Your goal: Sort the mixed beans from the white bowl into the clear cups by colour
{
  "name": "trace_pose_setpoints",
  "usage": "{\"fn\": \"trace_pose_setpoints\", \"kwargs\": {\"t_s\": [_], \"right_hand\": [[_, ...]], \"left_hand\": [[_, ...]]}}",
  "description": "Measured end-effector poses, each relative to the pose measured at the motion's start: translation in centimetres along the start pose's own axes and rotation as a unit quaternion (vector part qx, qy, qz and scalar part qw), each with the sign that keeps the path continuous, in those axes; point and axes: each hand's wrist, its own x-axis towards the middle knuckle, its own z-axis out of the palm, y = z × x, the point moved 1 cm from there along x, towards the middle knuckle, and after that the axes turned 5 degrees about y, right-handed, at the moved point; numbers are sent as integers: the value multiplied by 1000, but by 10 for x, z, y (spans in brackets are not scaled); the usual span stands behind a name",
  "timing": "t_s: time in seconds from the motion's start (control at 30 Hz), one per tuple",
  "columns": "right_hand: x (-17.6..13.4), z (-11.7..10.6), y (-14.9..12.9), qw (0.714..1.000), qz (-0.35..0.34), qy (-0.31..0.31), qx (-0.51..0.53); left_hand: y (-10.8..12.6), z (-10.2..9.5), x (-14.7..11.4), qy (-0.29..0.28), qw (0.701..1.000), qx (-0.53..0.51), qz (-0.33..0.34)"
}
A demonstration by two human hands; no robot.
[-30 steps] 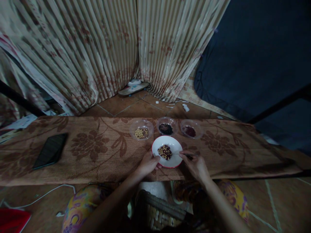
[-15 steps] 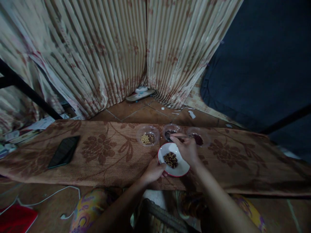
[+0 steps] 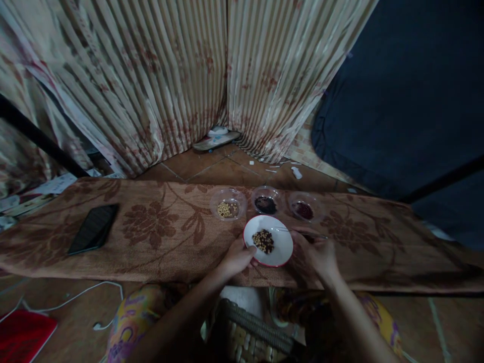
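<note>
My left hand (image 3: 239, 256) grips the left rim of a white bowl (image 3: 279, 250) with a red edge, thumb over the rim. Mixed yellow and dark beans (image 3: 263, 241) lie in the bowl, left of its middle. My right hand (image 3: 316, 256), at the bowl's right side, is closed on thin metal tweezers (image 3: 310, 234) whose tips reach over the bowl's inside. Behind the bowl stand three clear plastic bowls: the left one (image 3: 228, 204) with yellow beans, the middle one (image 3: 265, 200) with black ones, the right one (image 3: 303, 206) with dark red ones.
A brown flowered cloth (image 3: 151, 262) covers the low table. A dark phone (image 3: 94, 228) lies at the left. Beyond are a skateboard (image 3: 216, 142) on the tiled floor, striped curtains (image 3: 170, 75) and a dark blue hanging fabric (image 3: 408, 91). A white cable (image 3: 83, 298) lies lower left.
My right hand has drawn back from above the middle clear bowl to the right of the white bowl, its tweezers now over that bowl. My left hand still holds the rim.
</note>
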Motion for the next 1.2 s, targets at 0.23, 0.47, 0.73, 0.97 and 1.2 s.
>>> {"fn": "trace_pose_setpoints", "kwargs": {"t_s": [0.23, 0.47, 0.73, 0.97, 1.2], "right_hand": [[-14, -17, 20, 997, 6, -67, -43], [-18, -9, 17, 983, -56, -86, -154], [-25, -6, 10, 965, -86, -91, -232], [-26, -6, 7, 962, -71, -94, -247], [-27, -8, 6, 964, -66, -82, -243]], "left_hand": [[-1, -1, 0, 3, 1000, 5, 9], [0, -1, 1, 5, 1000, 13, 10], [-4, -1, 2, -1, 1000, 20, 6], [-3, -1, 1, 0, 1000, 21, 12], [-2, -1, 1, -6, 1000, 25, 7]]}}
